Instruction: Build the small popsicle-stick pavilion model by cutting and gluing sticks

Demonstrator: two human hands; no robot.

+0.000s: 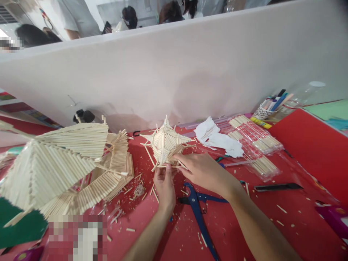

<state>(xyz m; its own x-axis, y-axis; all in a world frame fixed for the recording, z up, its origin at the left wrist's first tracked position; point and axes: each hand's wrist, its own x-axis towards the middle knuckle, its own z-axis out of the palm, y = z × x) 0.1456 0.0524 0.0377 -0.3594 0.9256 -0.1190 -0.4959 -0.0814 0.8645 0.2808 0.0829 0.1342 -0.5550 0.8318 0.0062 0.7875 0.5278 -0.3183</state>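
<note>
A small pointed roof model (166,139) built of thin wooden sticks sits in the middle, tilted a little toward me. My left hand (165,183) grips its near lower edge, thumb up and fingers curled underneath. At the model's right near side, my right hand (202,170) reaches in with its index finger against the sticks; whether it pinches a small piece there is hidden. Just below my hands lies a blue-handled cutter (194,203). To the left stands a larger stick-built pavilion model (67,163) with a broad slatted roof.
Packs of sticks (255,141) and crumpled white tissue (217,137) lie at the right, with a black utility knife (278,187) nearer. A pen cup (268,107) stands by the white partition (163,79). Stick scraps litter the red table (244,232). Several people are beyond the partition.
</note>
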